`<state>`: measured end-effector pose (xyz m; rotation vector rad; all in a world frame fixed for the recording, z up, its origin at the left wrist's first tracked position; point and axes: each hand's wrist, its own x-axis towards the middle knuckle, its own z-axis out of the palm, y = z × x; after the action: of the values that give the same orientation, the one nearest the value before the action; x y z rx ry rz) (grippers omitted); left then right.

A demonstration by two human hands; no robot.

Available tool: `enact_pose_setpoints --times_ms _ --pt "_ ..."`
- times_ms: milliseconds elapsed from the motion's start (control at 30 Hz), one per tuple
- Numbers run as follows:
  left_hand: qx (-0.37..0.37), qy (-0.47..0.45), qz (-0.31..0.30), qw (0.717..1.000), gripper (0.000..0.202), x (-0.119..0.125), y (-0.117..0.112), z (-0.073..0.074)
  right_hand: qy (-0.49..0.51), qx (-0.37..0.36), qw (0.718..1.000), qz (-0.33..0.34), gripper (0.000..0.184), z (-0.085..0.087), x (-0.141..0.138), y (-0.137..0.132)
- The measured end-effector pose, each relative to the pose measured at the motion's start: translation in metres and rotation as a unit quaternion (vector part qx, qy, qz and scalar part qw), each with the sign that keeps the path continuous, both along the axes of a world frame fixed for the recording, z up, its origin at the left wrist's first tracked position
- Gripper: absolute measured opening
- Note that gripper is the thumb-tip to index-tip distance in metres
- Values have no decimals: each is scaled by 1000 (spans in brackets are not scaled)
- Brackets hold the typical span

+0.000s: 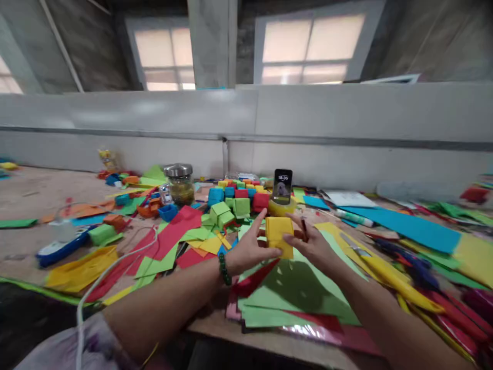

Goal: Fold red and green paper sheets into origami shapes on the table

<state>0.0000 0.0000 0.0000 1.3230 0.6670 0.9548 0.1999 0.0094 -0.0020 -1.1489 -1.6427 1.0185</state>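
A yellow folded paper cube (280, 235) is held between both my hands above a stack of light green paper sheets (296, 300). My left hand (248, 249), with a green bead bracelet on the wrist, presses the cube's left side, index finger raised. My right hand (314, 244) pinches its right side with thumb and fingers. Just beyond stand several finished paper cubes in green, red, blue and yellow (236, 203).
A phone (282, 186) stands upright on a yellow holder behind the cube. A glass jar with a metal lid (179, 184) is at the back left. Coloured paper litters the wooden table (34, 190); yellow cutters (389, 275) lie right, a white cable (115, 267) left.
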Motion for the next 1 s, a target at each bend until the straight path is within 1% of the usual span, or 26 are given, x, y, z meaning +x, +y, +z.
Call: enact_pose_setpoints --times_ms 167,367,500,633,700,767,833,867,933,1000 --pt "4 21 12 1000 108 1 -4 2 -6 28 999 25 70 8 -7 -10" --pt "-17 -1 0 1000 109 1 -7 6 18 21 999 45 66 3 -6 -8" --pt "0 25 10 1000 101 -1 -5 7 4 24 998 54 66 3 -7 -9" --pt "20 34 10 999 95 -2 -3 4 10 26 998 56 65 7 -8 -10" --pt "16 25 12 999 96 -2 -2 3 17 45 999 21 61 11 -5 -9" --pt "1 5 20 1000 99 -2 -1 2 45 93 993 -60 48 16 1 -9" --pt "-16 -19 30 999 101 -1 -1 1 117 165 967 -152 33 24 8 -11" --pt "-25 -29 34 999 102 0 -2 0 154 202 949 -188 30 28 11 -13" --pt "-44 -35 34 998 103 1 -4 -1 190 254 920 -229 32 36 15 -19" --pt "-63 -35 29 997 103 2 -6 -1 168 268 912 -260 39 41 16 -25"
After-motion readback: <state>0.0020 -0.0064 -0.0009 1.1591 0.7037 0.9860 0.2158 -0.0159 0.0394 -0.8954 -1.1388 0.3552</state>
